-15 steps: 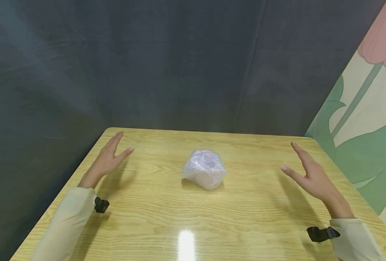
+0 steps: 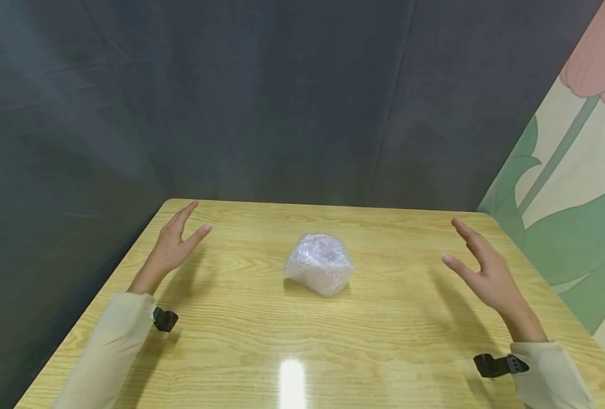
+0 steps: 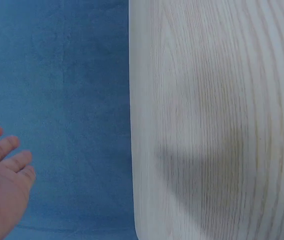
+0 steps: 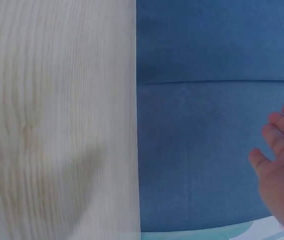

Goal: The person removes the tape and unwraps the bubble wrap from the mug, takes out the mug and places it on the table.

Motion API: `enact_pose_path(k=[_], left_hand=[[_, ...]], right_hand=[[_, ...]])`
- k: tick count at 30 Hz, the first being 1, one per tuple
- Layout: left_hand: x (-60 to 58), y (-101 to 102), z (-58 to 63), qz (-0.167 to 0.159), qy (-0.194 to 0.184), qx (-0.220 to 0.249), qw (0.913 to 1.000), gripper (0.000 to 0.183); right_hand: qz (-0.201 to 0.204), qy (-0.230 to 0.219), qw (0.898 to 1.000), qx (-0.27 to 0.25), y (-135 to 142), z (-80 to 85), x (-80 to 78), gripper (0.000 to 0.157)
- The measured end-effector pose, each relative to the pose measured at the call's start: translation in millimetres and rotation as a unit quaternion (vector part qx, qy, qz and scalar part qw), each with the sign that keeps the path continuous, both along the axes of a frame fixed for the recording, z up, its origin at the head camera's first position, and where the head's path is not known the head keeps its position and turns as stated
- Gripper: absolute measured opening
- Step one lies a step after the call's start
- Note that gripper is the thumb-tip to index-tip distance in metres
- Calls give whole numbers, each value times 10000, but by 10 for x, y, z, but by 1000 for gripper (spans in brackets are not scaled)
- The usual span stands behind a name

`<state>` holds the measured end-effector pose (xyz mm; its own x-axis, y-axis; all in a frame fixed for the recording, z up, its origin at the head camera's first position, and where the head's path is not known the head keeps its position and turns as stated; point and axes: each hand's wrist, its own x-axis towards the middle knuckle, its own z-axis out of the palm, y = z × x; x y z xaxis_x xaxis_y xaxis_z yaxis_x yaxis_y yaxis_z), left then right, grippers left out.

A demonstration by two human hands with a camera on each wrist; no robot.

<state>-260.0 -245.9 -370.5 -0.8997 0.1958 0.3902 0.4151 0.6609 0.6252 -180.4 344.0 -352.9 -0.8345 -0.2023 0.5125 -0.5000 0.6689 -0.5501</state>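
Bundle [image 2: 320,264], translucent and crinkled, sits untouched near the middle of the wooden surface [image 2: 384,329]; what it encloses cannot be made out. Left hand [image 2: 170,244] and right hand [image 2: 488,281] are held well apart on either side of it, both released, fingers loosely extended, grasping nothing. The step in hand is judged to be the stage ahead of contact; the next move appears to call for bringing both hands inward to the bundle's sides.
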Motion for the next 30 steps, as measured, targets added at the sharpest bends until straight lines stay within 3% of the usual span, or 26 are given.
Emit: enact_pose_path(k=[11,19,30], left_hand=[[19,94,-13,-299,516,327,9977,64],[35,164,-8,-367,457,482,9971,64],[46,308,44,-700,484,897,9923,62]], right_hand=[[321,247,9981,-467,-125,19,-34,70],[482,171,9969,-596,-233,13,-39,71],[679,194,9946,-767,-363,67,-27,73]])
